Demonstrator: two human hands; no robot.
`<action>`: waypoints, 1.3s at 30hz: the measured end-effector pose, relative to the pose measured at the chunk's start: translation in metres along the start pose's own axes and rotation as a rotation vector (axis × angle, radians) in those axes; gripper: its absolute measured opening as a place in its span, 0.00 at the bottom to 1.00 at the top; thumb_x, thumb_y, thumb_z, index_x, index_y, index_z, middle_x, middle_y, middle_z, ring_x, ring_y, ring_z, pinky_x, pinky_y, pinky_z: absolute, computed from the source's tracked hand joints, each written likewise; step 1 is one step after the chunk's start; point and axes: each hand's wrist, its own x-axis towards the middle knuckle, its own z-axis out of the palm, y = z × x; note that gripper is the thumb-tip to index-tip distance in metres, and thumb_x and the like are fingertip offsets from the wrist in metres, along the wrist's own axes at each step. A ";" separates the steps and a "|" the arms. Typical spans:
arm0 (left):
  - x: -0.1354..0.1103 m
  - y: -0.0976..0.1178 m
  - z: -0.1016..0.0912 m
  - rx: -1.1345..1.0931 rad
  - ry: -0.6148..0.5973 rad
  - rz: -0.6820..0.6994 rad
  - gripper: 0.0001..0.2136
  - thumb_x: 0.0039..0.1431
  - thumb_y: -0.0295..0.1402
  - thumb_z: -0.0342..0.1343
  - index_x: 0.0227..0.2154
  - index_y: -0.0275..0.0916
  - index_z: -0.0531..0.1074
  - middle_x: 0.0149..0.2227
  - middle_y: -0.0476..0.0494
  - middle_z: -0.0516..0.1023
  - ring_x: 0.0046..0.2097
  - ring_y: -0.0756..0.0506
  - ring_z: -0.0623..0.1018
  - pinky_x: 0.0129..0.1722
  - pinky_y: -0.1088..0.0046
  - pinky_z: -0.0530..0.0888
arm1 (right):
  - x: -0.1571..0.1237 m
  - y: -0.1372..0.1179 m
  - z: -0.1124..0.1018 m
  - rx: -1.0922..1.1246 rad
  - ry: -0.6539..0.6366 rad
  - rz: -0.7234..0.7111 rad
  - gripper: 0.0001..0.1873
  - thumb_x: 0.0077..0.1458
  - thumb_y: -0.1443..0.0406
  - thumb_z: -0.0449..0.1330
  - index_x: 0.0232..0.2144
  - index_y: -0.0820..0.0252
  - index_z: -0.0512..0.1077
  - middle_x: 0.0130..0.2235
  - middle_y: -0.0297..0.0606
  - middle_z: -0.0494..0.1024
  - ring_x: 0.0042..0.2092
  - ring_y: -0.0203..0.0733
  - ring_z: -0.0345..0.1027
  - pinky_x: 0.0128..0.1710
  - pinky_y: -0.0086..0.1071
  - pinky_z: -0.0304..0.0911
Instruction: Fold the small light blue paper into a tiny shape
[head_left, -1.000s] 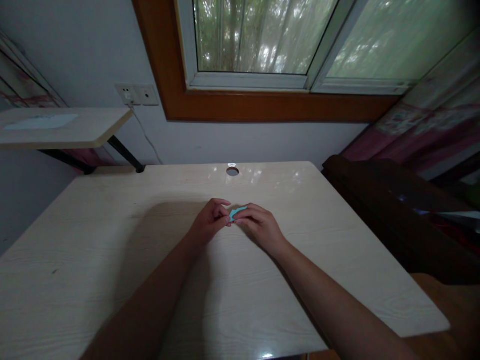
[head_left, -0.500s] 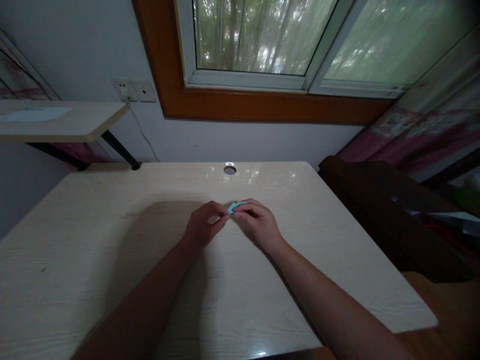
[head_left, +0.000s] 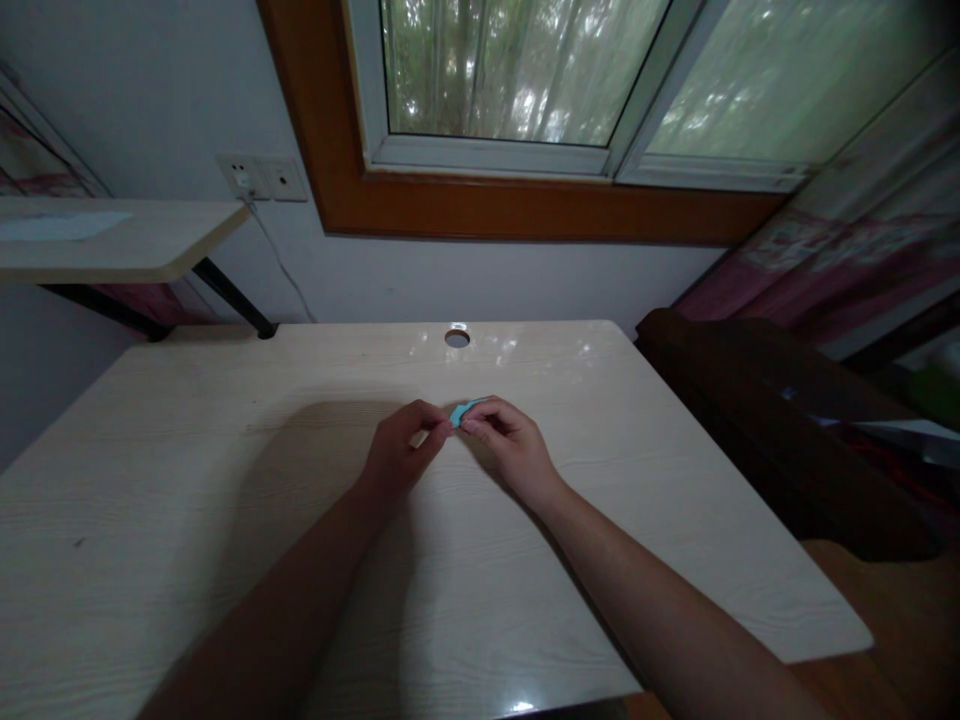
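Between my two hands is a small turquoise piece [head_left: 458,413], thin and seemingly folded like paper; its exact shape is partly hidden by my fingers. My left hand [head_left: 403,442] pinches its left end between thumb and forefinger. On the other side my right hand [head_left: 514,440] grips it with thumb and bent fingers, which cover much of it. Both hands are just above the middle of the pale wooden desk [head_left: 300,380], close together.
A round cable hole [head_left: 457,339] is near the desk's back edge. At left a raised shelf [head_left: 187,250] on black legs bears a white sheet [head_left: 60,226]. A cord hangs from the wall socket [head_left: 262,179]. Dark furniture [head_left: 750,420] stands to the right.
The fingers have shifted slightly on the turquoise piece, and less of its right part shows above my right hand. Both hands keep hold of it; the whole view has moved a little.
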 end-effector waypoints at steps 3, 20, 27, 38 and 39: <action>0.000 -0.002 0.002 -0.085 0.029 -0.095 0.05 0.57 0.34 0.60 0.32 0.39 0.71 0.30 0.47 0.78 0.34 0.48 0.77 0.38 0.71 0.74 | -0.001 0.000 -0.001 -0.025 -0.028 -0.013 0.04 0.55 0.62 0.65 0.32 0.57 0.76 0.35 0.37 0.78 0.38 0.39 0.71 0.40 0.33 0.67; 0.000 -0.008 0.006 -0.130 0.001 -0.110 0.09 0.56 0.34 0.61 0.37 0.39 0.68 0.33 0.47 0.79 0.35 0.48 0.81 0.41 0.70 0.77 | 0.000 -0.002 0.004 0.147 0.025 0.122 0.05 0.52 0.63 0.67 0.31 0.56 0.76 0.31 0.34 0.79 0.34 0.38 0.72 0.36 0.32 0.67; -0.001 -0.005 0.005 -0.126 -0.019 -0.121 0.09 0.56 0.34 0.61 0.37 0.39 0.68 0.33 0.46 0.80 0.36 0.47 0.81 0.42 0.69 0.77 | 0.000 -0.001 0.004 0.146 0.014 0.121 0.05 0.53 0.62 0.66 0.32 0.56 0.75 0.32 0.34 0.78 0.35 0.38 0.71 0.36 0.32 0.65; 0.001 -0.011 0.007 0.029 0.023 -0.086 0.11 0.53 0.34 0.63 0.36 0.40 0.68 0.32 0.47 0.79 0.35 0.48 0.81 0.39 0.70 0.78 | 0.000 0.001 0.004 0.076 0.009 0.091 0.06 0.52 0.61 0.66 0.32 0.56 0.75 0.33 0.34 0.79 0.36 0.39 0.70 0.38 0.32 0.65; 0.001 -0.011 0.007 0.030 0.021 -0.090 0.11 0.53 0.34 0.63 0.35 0.40 0.68 0.32 0.47 0.79 0.35 0.47 0.81 0.39 0.70 0.78 | 0.000 0.001 0.004 0.077 0.012 0.089 0.06 0.53 0.61 0.66 0.32 0.56 0.75 0.33 0.34 0.79 0.36 0.39 0.71 0.38 0.33 0.65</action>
